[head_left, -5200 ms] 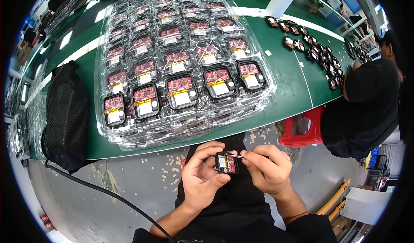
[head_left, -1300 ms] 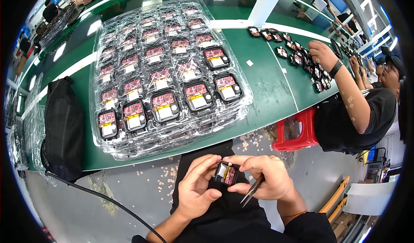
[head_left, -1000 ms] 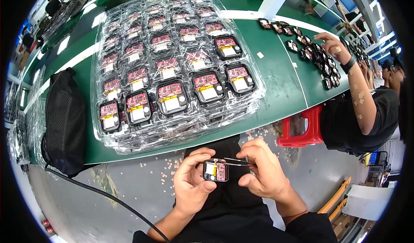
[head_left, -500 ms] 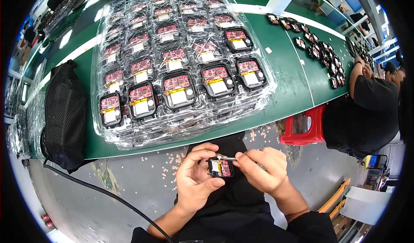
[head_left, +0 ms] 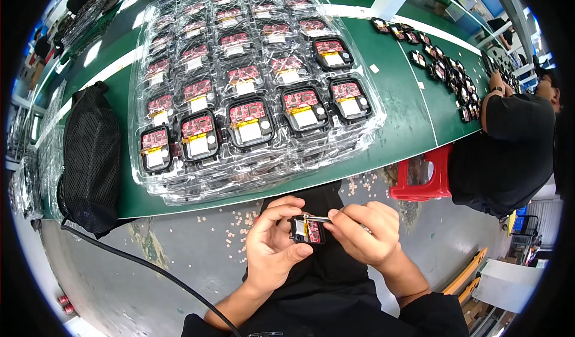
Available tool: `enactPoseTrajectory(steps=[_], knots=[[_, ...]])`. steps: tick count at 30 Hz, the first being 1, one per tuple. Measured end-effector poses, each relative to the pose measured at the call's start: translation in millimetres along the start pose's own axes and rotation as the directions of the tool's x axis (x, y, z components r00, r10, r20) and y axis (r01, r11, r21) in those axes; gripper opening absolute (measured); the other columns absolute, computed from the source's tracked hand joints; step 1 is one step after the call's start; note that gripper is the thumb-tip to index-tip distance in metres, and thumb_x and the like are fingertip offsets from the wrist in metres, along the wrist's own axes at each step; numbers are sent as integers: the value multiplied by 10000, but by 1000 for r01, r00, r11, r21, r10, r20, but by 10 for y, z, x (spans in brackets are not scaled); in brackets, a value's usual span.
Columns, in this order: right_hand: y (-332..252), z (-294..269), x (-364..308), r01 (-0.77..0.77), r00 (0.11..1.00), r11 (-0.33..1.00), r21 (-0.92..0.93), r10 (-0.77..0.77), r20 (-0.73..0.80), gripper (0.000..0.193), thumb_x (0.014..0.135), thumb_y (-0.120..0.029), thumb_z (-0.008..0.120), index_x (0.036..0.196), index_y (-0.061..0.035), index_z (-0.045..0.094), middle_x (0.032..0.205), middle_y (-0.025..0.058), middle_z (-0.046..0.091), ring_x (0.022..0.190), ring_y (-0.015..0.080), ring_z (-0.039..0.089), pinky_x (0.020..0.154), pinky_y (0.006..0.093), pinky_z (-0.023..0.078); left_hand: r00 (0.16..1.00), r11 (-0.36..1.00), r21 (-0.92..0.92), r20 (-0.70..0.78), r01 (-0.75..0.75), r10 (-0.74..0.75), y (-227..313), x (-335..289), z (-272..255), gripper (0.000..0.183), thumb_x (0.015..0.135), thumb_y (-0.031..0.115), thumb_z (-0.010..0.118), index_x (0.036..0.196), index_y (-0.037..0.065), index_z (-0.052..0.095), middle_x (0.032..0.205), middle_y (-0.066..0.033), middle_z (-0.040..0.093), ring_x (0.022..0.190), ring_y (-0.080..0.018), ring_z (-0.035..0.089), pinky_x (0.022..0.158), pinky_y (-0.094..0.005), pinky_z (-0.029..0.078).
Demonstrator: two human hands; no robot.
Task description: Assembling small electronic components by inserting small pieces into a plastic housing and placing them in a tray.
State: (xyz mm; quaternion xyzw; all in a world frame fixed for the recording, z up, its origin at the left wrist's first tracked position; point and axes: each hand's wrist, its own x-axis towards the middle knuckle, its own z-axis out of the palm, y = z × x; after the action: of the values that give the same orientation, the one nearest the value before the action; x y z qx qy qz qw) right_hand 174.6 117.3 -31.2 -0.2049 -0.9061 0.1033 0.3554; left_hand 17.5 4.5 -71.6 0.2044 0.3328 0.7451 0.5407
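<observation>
Over my lap, my left hand (head_left: 271,247) grips the edges of a small black device housing (head_left: 315,235) between fingers and thumb. Its open face shows a red circuit board, a yellow strip and a pale block. My right hand (head_left: 370,234) pinches slim metal tweezers (head_left: 318,218) that reach in from the right. Their tip lies at the upper edge of the housing, near the yellow strip; whether it grasps anything there is too small to tell. Similar housings (head_left: 250,124) sit in the stacked clear plastic trays (head_left: 239,172) beyond my hands.
The trays stand on a green table (head_left: 389,109) whose front edge lies just past my hands. A black mesh bag (head_left: 91,163) and a black cable (head_left: 150,264) are at left. More devices (head_left: 455,88) lie at right, near a red stool (head_left: 422,175) and a seated person (head_left: 509,151).
My hands and the housing have hardly moved; the tweezers stay at its upper edge. The person at right has shifted, with the head now further into view.
</observation>
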Motion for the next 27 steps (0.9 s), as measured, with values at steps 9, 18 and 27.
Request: enactPoseTrajectory(steps=[9,18,27], knots=[[-9,-12,-10,47,999,997,-57,-48,-2,277,724,-122,875,960,-54,749,833,3,654,556,120,533,472,273,382,1000,1000,6,-7,0,0,-28,-15,-26,612,798,135,896,1293,-28,575,1403,-161,495,1211,-189,570,1017,-329,495],[0,39,-48,-40,999,994,99,42,-16,280,709,-94,878,952,-54,743,823,19,666,572,148,591,479,283,433,1000,999,-35,9,-5,5,-6,-14,21,594,815,119,877,1299,-36,568,1412,-180,488,1230,-286,615,1035,-389,521],[7,1,-21,-162,986,964,212,147,82,222,734,-85,858,912,-62,728,807,42,670,597,177,646,497,295,495,998,998,69,-55,-7,11,10,-16,47,648,789,254,903,1268,-50,589,1379,-196,525,1156,-340,666,1014,-444,570]])
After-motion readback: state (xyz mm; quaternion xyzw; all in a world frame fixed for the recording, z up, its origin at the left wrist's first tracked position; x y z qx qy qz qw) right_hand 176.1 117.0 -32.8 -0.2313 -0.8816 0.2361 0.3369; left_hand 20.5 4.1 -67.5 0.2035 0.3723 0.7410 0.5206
